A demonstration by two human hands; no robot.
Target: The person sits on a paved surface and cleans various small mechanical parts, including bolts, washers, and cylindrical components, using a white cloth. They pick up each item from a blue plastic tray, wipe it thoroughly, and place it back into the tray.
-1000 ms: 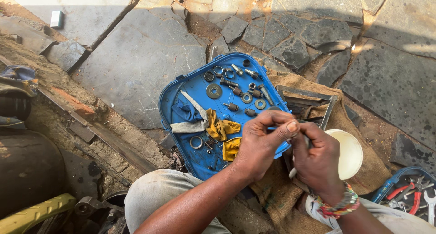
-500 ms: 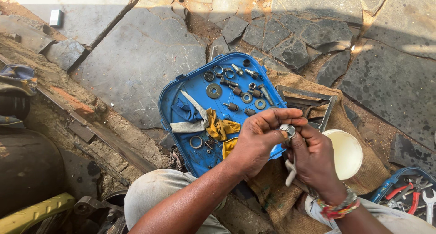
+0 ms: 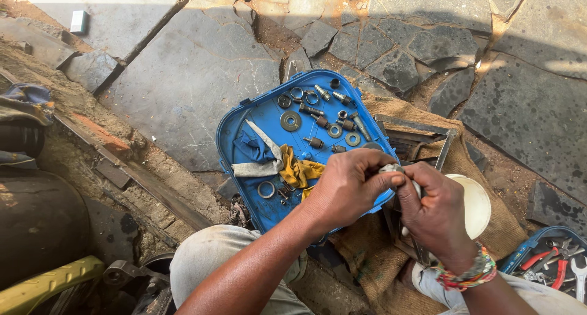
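Blue tray (image 3: 257, 116) of washers and bolts lies at eleven o'clock of both hands.
Left hand (image 3: 348, 189) and right hand (image 3: 435, 214) meet fingertip to fingertip, pinching a small pale part (image 3: 391, 168); white bowl (image 3: 477, 205) at three o'clock on burlap (image 3: 367, 254).

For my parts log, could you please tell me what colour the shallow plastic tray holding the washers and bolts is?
The shallow plastic tray is blue, seen best in the head view.

Tray (image 3: 257, 116): blue plastic, scuffed, semi-glossy. Bolts (image 3: 323, 93) and washers (image 3: 290, 120): dull grey metal, greasy. Rags (image 3: 299, 171): yellow and grey cloth, soiled. Sack (image 3: 483, 168): coarse woven burlap. Bowl (image 3: 480, 205): smooth white plastic. Paving (image 3: 189, 70): rough matt stone.
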